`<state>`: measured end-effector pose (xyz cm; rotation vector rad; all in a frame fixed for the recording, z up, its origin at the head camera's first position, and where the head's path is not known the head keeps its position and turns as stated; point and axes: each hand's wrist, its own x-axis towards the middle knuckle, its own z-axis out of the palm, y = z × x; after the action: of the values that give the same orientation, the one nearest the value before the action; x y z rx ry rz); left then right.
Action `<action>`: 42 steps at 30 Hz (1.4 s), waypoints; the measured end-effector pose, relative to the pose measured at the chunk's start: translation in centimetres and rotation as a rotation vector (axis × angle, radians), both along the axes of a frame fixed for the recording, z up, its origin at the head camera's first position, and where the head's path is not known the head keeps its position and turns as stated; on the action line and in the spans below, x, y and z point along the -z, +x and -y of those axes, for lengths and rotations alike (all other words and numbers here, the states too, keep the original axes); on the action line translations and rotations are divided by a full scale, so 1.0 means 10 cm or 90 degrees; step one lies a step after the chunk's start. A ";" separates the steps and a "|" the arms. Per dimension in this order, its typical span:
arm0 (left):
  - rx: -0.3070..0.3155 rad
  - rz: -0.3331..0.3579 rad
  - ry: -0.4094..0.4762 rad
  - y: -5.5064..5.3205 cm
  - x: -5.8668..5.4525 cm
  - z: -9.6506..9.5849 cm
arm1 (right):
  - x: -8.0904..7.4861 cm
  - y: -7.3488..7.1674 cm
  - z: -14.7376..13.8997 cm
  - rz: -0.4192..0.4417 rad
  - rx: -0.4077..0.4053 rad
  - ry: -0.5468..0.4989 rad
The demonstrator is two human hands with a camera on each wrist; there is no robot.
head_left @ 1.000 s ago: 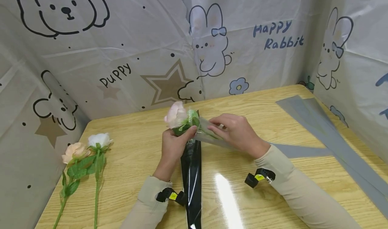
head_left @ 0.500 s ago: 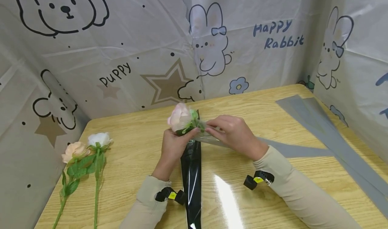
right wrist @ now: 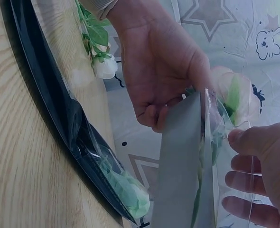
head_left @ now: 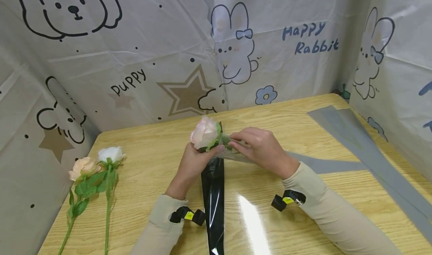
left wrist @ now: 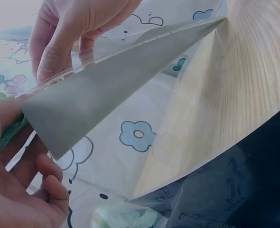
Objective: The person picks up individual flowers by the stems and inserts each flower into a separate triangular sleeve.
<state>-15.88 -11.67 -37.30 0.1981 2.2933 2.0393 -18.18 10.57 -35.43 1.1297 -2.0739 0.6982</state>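
A pale pink artificial rose [head_left: 203,133] pokes out of the mouth of a long tapered flower sleeve [left wrist: 102,85], grey on one side and clear on the other. My left hand [head_left: 192,159] holds the sleeve at its mouth, just below the bloom, thumb on the near side. At the clear film's edge, my right hand [head_left: 258,142] pinches with thumb and fingertips. The stem runs inside, partly hidden by the grey side. Beneath the hands lies a black sleeve [head_left: 215,206], with a pale green-white flower [right wrist: 130,194] at its mouth.
A peach rose [head_left: 84,168] and a white rose [head_left: 110,155] lie on the table's left. More grey sleeves [head_left: 371,153] with green stems inside lie at the right. A printed cloth [head_left: 162,33] hangs round the wooden table [head_left: 152,195].
The pink rose has shifted right and slightly down, closer to the right hand. Both hands stay at the sleeve's mouth, the right one having moved only slightly.
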 end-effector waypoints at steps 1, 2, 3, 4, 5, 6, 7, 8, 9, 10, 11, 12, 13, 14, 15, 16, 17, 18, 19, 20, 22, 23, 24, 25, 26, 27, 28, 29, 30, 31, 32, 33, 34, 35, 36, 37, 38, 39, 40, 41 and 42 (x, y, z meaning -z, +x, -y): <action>0.005 0.001 0.002 0.00 0.00 0.00 | 0.00 0.00 0.00 0.000 0.001 0.001; 0.011 -0.001 0.006 0.00 0.00 0.00 | 0.00 0.00 0.00 -0.001 0.002 0.001; 0.012 -0.002 0.009 -0.01 0.00 0.01 | 0.00 0.00 0.00 -0.002 0.004 0.000; 0.010 -0.003 0.005 -0.01 0.00 0.01 | 0.00 -0.01 0.00 -0.003 0.006 -0.001; 0.007 -0.004 0.003 -0.01 0.00 0.01 | 0.00 -0.01 -0.01 -0.006 0.009 -0.002; 0.000 -0.004 -0.001 -0.01 0.01 0.00 | -0.01 -0.01 -0.01 -0.009 0.012 -0.003; -0.008 -0.002 -0.009 -0.01 0.01 0.00 | -0.01 -0.02 -0.01 -0.013 0.014 -0.006; -0.019 -0.001 -0.013 -0.01 0.02 -0.01 | -0.01 -0.02 -0.02 -0.017 0.016 -0.009; -0.031 0.000 -0.020 -0.01 0.02 -0.01 | -0.01 -0.03 -0.02 -0.021 0.019 -0.012; -0.043 0.001 -0.027 -0.01 0.02 -0.01 | -0.01 -0.03 -0.03 -0.026 0.021 -0.016; -0.053 0.000 -0.032 -0.01 0.03 -0.02 | -0.01 -0.04 -0.03 -0.032 0.023 -0.019; -0.063 -0.001 -0.037 -0.01 0.03 -0.02 | -0.02 -0.04 -0.04 -0.037 0.026 -0.022; -0.072 -0.002 -0.042 -0.01 0.03 -0.02 | -0.02 -0.04 -0.04 -0.042 0.029 -0.027; -0.080 -0.003 -0.046 -0.01 0.04 -0.03 | -0.02 -0.05 -0.04 -0.048 0.032 -0.031; -0.085 -0.004 -0.050 -0.01 0.04 -0.03 | -0.02 -0.05 -0.05 -0.053 0.036 -0.034; -0.090 -0.004 -0.052 -0.01 0.04 -0.03 | -0.02 -0.05 -0.05 -0.059 0.040 -0.036; -0.093 -0.005 -0.053 -0.01 0.04 -0.04 | -0.02 -0.06 -0.05 -0.063 0.043 -0.038; -0.095 -0.006 -0.052 -0.01 0.03 -0.04 | -0.02 -0.06 -0.05 -0.067 0.048 -0.040; -0.096 -0.006 -0.052 -0.01 0.04 -0.04 | -0.02 -0.06 -0.06 -0.071 0.052 -0.041; -0.097 -0.007 -0.051 0.00 0.03 -0.04 | -0.03 -0.06 -0.06 -0.075 0.055 -0.040; -0.101 -0.007 -0.052 0.00 0.04 -0.05 | -0.03 -0.06 -0.06 -0.081 0.061 -0.041; -0.106 -0.005 -0.052 0.00 0.04 -0.05 | -0.03 -0.06 -0.07 -0.083 0.065 -0.041; -0.112 -0.004 -0.053 0.00 0.04 -0.05 | -0.03 -0.06 -0.07 -0.084 0.067 -0.042; -0.121 -0.002 -0.056 0.00 0.05 -0.06 | -0.03 -0.06 -0.07 -0.085 0.070 -0.042; -0.130 0.001 -0.057 -0.01 0.06 -0.06 | -0.03 -0.06 -0.07 -0.086 0.074 -0.042; -0.139 0.006 -0.061 -0.01 0.07 -0.07 | -0.03 -0.06 -0.08 -0.086 0.077 -0.043; -0.144 0.008 -0.064 -0.02 0.08 -0.08 | -0.03 -0.06 -0.08 -0.086 0.080 -0.043; -0.146 0.010 -0.066 -0.02 0.09 -0.09 | -0.03 -0.07 -0.08 -0.085 0.083 -0.044; -0.145 0.012 -0.069 -0.03 0.10 -0.11 | -0.03 -0.07 -0.09 -0.086 0.086 -0.044; -0.143 0.016 -0.072 -0.03 0.11 -0.12 | -0.03 -0.07 -0.09 -0.086 0.090 -0.044; -0.136 0.018 -0.071 -0.04 0.13 -0.13 | -0.03 -0.07 -0.09 -0.086 0.091 -0.045; -0.128 0.025 -0.064 -0.05 0.14 -0.14 | -0.04 -0.07 -0.09 -0.088 0.093 -0.045; -0.120 0.032 -0.055 -0.05 0.16 -0.16 | -0.04 -0.07 -0.10 -0.090 0.095 -0.045; -0.113 0.038 -0.046 -0.06 0.18 -0.17 | -0.04 -0.07 -0.10 -0.091 0.096 -0.047; -0.107 0.045 -0.035 -0.06 0.19 -0.18 | -0.04 -0.07 -0.10 -0.094 0.097 -0.048; -0.099 0.051 -0.023 -0.07 0.21 -0.19 | -0.04 -0.07 -0.10 -0.095 0.097 -0.050; -0.090 0.055 -0.011 -0.06 0.21 -0.20 | -0.05 -0.07 -0.10 -0.096 0.098 -0.053; -0.081 0.060 -0.001 -0.06 0.22 -0.21 | -0.05 -0.07 -0.10 -0.098 0.099 -0.055; -0.070 0.058 0.004 -0.05 0.23 -0.22 | -0.05 -0.07 -0.10 -0.098 0.099 -0.058; -0.057 0.054 0.007 -0.04 0.23 -0.22 | -0.05 -0.07 -0.10 -0.099 0.099 -0.060; -0.043 0.055 0.012 -0.03 0.23 -0.24 | -0.06 -0.07 -0.10 -0.100 0.098 -0.061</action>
<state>-16.19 -9.32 -39.61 0.0330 2.2611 2.0583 -18.85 11.59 -34.85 0.9303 -1.9492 0.6065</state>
